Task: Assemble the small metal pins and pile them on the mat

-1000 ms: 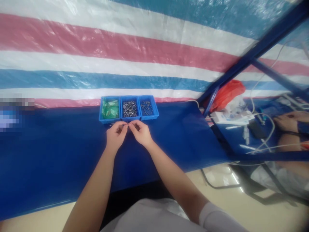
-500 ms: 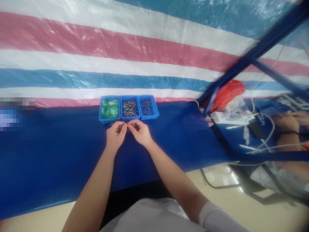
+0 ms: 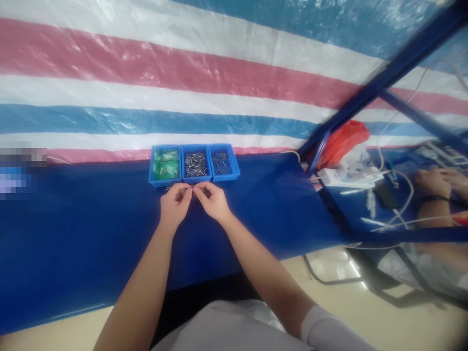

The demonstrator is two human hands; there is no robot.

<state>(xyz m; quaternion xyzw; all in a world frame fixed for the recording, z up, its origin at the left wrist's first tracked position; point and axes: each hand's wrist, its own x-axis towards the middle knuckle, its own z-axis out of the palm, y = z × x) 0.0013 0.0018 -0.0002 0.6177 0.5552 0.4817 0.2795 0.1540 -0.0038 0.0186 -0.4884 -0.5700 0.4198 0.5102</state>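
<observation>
My left hand (image 3: 176, 204) and my right hand (image 3: 213, 201) meet fingertip to fingertip just in front of three joined blue bins. Both are pinched closed on something too small to make out. Thin metal pieces stick out beside the left fingers. The left bin (image 3: 165, 183) holds green and clear plastic bits. In the middle bin (image 3: 197, 179) lies a dense heap of small metal screws or pins (image 3: 196, 165). Fewer such metal pieces (image 3: 220, 163) are in the right bin (image 3: 227, 176).
A blue table (image 3: 91, 234) lies under the bins, with a striped sheet (image 3: 219, 73) behind. At right stand a blue metal frame (image 3: 351, 102), a red bag (image 3: 341, 144), a white box (image 3: 347, 178) and cables. Another person's hands (image 3: 435, 183) are at the far right.
My hands hold almost the same pose, fingertips still together. The view has shifted very slightly, and the other person's hands at right have moved a little.
</observation>
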